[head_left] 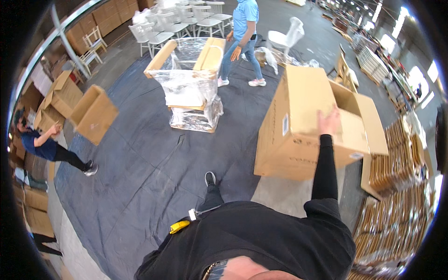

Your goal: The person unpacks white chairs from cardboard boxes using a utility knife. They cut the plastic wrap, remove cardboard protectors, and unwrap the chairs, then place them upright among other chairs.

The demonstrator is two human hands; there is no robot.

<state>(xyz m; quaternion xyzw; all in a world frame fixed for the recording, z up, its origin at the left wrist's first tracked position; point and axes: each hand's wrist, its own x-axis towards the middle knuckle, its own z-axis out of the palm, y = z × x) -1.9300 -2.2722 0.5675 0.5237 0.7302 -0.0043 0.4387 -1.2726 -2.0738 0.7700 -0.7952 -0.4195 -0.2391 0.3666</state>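
Observation:
A large cardboard box [304, 100] stands to my right, one top flap lying over it and the other side gaping. My right hand [329, 121] is at the edge of that flap beside the opening, its fingers closed over the cardboard. The black-sleeved right arm stretches forward to it. My left hand is out of the picture. Ahead of me, a chair-like piece of furniture [186, 86] stands wrapped in clear film, with cardboard strips along its upper edges.
A dark ground sheet [140, 186] covers the floor. One person [245, 28] walks behind the wrapped furniture; another [44, 144] stands left near a tilted open carton [95, 116]. White chairs [170, 23] fill the back. Stacked flat cardboard [392, 224] borders my right.

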